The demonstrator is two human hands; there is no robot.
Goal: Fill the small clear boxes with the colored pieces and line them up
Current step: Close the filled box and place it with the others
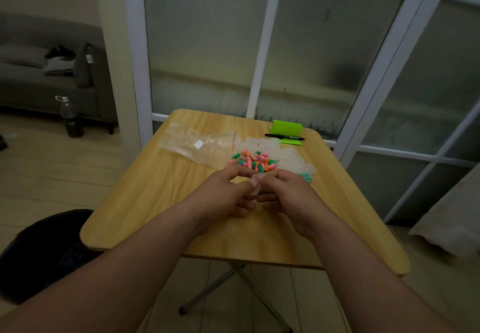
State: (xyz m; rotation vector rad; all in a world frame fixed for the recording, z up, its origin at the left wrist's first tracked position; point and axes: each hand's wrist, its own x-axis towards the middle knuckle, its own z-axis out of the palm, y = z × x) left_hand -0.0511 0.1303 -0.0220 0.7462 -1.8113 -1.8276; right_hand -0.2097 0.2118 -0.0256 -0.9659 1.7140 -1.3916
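I hold one small clear box (255, 186) between my two hands, just above the wooden table (161, 202) and a little nearer to me than the pile of colored pieces (253, 161). My left hand (227, 193) pinches the box from its left side with curled fingertips, and my right hand (288, 195) grips it from the right, fingers curled inward too. The box is blurred, so I cannot tell whether it is open or what is inside. The pile, pink, green and orange, lies just beyond my knuckles. A few green pieces (307, 176) sit apart beside my right hand. Behind and to the right of the pile spreads a heap of clear boxes (283, 154), and to its left lies a crumpled clear plastic bag (192, 141). At the far edge a black marker (284, 136) rests on a green pad (287, 128).
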